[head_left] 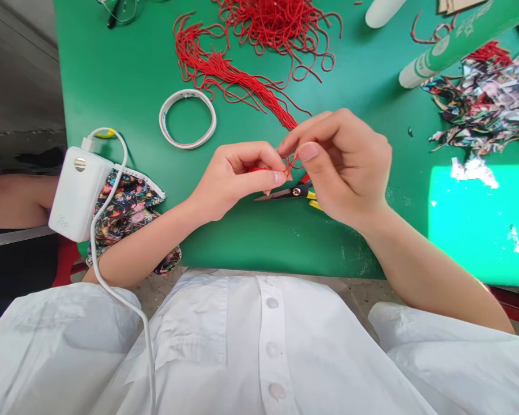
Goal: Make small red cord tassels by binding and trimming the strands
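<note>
Between thumb and fingers, my left hand [242, 173] pinches a thin red cord [289, 167]. My right hand [350, 167], a little higher and to the right, has its thumb and forefinger closed on the same cord, which makes a small loop between the two hands. Partly under my right hand lies a pair of scissors [296, 191] with dark blades and red and yellow on the handles. A bundle of red cords [251, 83] stretches over the green table [242, 242] just beyond my fingers. Its near end is hidden by my right hand.
A tape roll [187, 145] lies left of the cord bundle. Further back is a tangled red cord pile [277, 23]. Patterned fabric scraps [493, 98] and a green-and-white tube [450, 55] are at right. A white power bank [80, 193] with a cable sits beside floral fabric [130, 199].
</note>
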{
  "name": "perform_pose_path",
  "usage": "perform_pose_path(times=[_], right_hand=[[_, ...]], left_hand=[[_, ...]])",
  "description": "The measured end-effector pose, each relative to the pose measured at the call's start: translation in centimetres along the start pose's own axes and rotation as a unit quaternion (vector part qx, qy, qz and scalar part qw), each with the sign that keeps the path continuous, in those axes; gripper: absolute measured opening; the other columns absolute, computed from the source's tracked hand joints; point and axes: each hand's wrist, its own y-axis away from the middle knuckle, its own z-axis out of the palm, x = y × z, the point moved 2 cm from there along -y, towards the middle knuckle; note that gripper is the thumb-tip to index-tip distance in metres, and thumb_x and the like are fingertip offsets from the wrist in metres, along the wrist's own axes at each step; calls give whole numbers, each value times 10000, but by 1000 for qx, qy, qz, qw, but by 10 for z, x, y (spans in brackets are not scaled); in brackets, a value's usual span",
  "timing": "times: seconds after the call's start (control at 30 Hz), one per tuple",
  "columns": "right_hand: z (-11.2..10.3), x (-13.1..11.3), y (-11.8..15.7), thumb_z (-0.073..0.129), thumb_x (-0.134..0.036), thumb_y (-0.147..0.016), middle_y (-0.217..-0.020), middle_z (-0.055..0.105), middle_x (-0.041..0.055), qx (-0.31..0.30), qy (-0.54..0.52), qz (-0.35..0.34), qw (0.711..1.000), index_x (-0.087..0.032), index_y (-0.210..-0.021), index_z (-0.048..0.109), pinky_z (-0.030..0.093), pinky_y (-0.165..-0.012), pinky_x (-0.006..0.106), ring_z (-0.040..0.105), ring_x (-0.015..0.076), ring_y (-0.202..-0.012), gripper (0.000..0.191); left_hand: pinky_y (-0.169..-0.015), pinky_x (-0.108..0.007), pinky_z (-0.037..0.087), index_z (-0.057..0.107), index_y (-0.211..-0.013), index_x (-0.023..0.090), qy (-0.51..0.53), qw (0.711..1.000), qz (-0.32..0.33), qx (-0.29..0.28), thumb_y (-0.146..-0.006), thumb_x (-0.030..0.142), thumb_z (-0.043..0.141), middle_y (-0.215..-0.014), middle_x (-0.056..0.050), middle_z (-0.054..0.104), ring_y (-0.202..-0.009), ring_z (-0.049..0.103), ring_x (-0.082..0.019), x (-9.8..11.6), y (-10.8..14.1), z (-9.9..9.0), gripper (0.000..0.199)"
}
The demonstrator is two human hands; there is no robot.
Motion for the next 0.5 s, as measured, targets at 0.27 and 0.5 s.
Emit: perform_pose_path(times=[0.27,0.5], right_hand=[[11,4,0,631,-534,-885,-626,500,-43,13,-92,92,991,-234,-771,514,343,-451,267,440,90,-485,343],[11,11,0,747,-540,-778,-805,563,-5,77,-65,111,989,-262,-814,569,375,-506,291,489,125,-615,333]], left_hand=[[-544,-279,426,651,-635,222,-19,1000,14,4,-692,470,788,-631,33,574,-564,480,-72,-4,1,2,288],[-576,-279,439,645,-637,220,1,1000,7,1,-724,367,773,-668,26,598,-603,501,-81,-6,2,4,213]])
